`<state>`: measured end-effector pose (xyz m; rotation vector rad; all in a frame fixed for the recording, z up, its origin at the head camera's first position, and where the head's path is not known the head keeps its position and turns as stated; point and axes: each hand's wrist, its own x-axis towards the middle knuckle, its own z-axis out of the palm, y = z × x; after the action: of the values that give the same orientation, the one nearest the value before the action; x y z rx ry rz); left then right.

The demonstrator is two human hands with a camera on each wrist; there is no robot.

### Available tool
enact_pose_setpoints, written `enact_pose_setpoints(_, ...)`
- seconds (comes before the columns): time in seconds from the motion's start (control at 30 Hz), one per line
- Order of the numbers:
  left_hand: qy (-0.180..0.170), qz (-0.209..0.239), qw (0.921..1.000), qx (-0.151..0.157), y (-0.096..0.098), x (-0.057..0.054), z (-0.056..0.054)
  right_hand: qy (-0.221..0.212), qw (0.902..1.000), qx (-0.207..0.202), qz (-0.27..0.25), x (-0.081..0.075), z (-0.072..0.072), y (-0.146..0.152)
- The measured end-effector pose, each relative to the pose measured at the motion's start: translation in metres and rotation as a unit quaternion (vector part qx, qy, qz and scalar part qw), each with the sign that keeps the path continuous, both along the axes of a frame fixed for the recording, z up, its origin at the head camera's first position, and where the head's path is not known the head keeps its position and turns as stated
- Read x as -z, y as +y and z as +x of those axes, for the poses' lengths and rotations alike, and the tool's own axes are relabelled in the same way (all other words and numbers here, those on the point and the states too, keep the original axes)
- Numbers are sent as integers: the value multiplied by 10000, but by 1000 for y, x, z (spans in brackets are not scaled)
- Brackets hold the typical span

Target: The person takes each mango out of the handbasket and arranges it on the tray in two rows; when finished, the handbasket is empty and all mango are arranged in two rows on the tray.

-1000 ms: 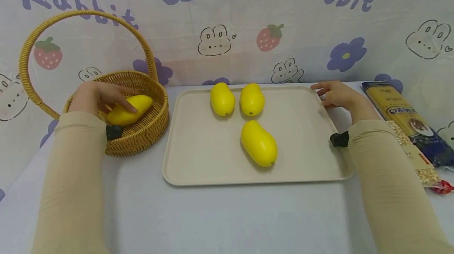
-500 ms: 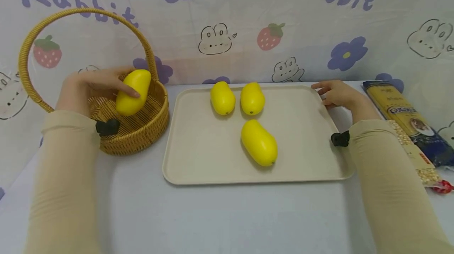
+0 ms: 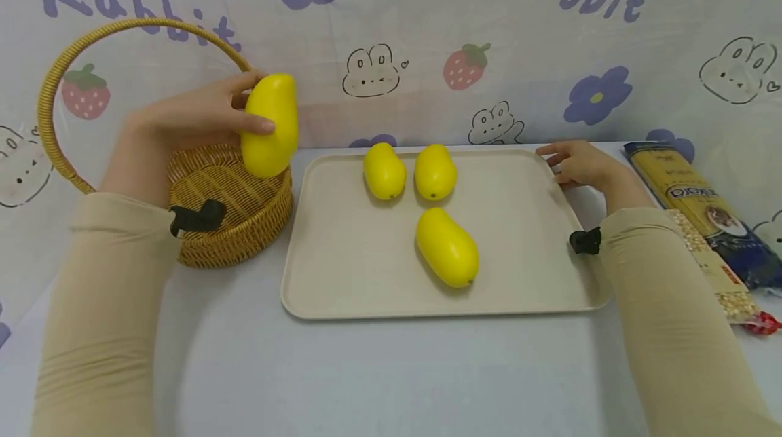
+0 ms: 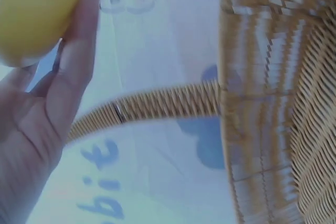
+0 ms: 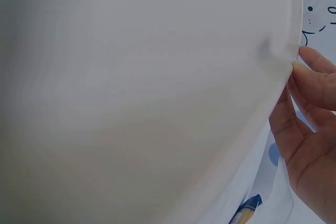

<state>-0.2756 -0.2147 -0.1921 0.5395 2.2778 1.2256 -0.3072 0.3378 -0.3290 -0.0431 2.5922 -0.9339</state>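
Note:
My left hand (image 3: 214, 111) grips a yellow mango (image 3: 271, 126), raised above the right side of the wicker basket (image 3: 238, 247). Thumb and fingers lie on either side of the fruit; in the left wrist view only part of this mango (image 4: 37, 14) shows. At the back right corner of the beige tray (image 3: 519, 233), my right hand (image 3: 583, 164) holds the rim between thumb and fingers, seen closer in the right wrist view. On the tray rest a back left mango (image 3: 384, 172), a back middle mango (image 3: 435, 172) and a front mango (image 3: 447, 248).
The basket's tall arched handle (image 3: 51, 94) rises around my left forearm. Right of the tray lie a yellow and blue packet (image 3: 696, 199) and a pack of pale grains (image 3: 711, 264), with a red-wrapped piece (image 3: 761, 323) beside them. A printed cloth (image 3: 403, 16) hangs behind.
My left hand has lifted the mango out of the basket, up and to the right, turning it more upright. The right hand and the tray have stayed in place.

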Motion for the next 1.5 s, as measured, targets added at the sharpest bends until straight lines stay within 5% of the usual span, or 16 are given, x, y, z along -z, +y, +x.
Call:
enact_pose_setpoints(0.33, 339, -149, 9993, -46, 42, 1, 15, 10, 10000, -33, -39, 3, -2, 2)
enact_pose_setpoints(0.63, 256, 813, 9962, 174, 71, 6, 23, 29, 10000, -43, 13, 0, -1, 1)
enact_pose_setpoints(0.8, 72, 810, 9966, 165, 88, 10, 32, 39, 10000, -51, 2, 0, -1, 1)
enact_pose_setpoints(1.5, -1027, 204, 9944, -132, 122, 78, 48, 43, 9999, 2, -137, 2, -1, 1)
